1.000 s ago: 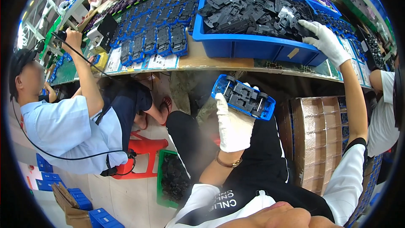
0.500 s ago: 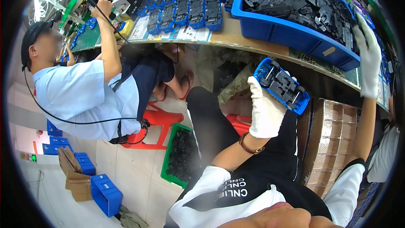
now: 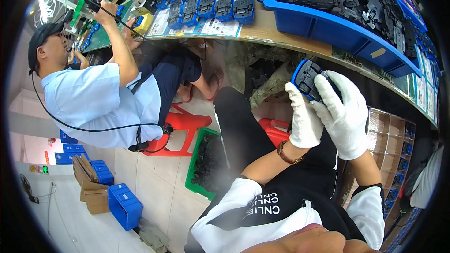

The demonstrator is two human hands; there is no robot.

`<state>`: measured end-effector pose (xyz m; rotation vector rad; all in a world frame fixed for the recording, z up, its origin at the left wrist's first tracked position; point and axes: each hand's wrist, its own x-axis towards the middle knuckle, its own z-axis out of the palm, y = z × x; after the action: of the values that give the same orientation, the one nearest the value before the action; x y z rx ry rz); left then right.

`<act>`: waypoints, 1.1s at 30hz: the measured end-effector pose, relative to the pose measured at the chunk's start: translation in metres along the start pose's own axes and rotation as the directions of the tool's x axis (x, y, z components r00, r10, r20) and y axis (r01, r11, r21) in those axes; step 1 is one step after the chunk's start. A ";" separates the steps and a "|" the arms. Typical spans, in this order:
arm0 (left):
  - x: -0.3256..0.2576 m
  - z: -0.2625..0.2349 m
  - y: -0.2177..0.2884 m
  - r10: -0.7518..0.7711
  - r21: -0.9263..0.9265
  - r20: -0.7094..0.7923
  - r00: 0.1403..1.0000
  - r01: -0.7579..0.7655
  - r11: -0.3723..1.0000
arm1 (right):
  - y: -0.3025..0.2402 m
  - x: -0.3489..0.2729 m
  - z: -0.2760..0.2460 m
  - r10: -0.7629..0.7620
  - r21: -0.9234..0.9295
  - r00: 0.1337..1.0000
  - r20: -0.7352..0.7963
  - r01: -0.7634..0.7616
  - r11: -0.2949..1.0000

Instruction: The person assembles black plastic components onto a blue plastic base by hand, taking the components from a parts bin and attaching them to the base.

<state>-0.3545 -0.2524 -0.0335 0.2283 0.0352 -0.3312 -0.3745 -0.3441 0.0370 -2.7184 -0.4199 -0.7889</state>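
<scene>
Right hand (image 3: 346, 115) moved over toy car (image 3: 307, 77), within left hand (image 3: 305, 122).

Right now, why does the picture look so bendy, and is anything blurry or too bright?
Head view: the fisheye lens bows the table edge; head view, upper left: a white patch glares; head view, lower middle: the black trouser leg looks hazy; head view: the toy car looks fairly clear, partly behind gloved fingers.
</scene>
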 end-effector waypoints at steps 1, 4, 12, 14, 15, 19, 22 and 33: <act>0.003 0.000 0.003 -0.008 -0.137 0.260 0.966 0.045 0.990 | 0.001 -0.001 0.002 -0.019 -0.027 1.000 -0.011 0.018 0.999; -0.002 0.009 0.002 0.017 0.200 0.010 1.000 -0.019 0.980 | 0.001 0.000 0.002 -0.020 -0.084 1.000 0.015 0.021 0.996; 0.011 0.019 0.011 0.086 0.064 0.014 0.996 -0.086 0.994 | 0.029 -0.018 -0.005 0.114 0.442 0.994 -0.001 -0.102 0.891; 0.013 0.018 0.014 0.118 0.107 0.028 0.993 -0.120 0.987 | 0.021 -0.028 -0.001 0.463 0.819 0.869 0.172 -0.387 0.422; 0.013 0.017 0.014 0.124 0.117 0.019 0.992 -0.126 0.985 | 0.018 -0.029 0.000 0.481 0.869 0.808 0.340 -0.466 0.168; 0.012 0.012 0.012 0.167 0.152 0.054 0.984 -0.173 0.973 | 0.008 -0.031 0.010 0.474 0.832 0.724 0.501 -0.553 -0.035; 0.008 0.016 0.010 0.188 0.159 0.054 0.981 -0.195 0.968 | 0.005 -0.033 0.010 0.502 0.850 0.725 0.471 -0.526 -0.038; 0.011 0.012 0.014 0.224 0.272 0.084 0.971 -0.239 0.932 | 0.011 -0.040 0.037 0.591 0.913 0.746 0.308 -0.406 0.037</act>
<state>-0.3394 -0.2457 -0.0193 0.5016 -0.0905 -0.1045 -0.3855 -0.3492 -0.0167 -1.3432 0.1523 -0.2859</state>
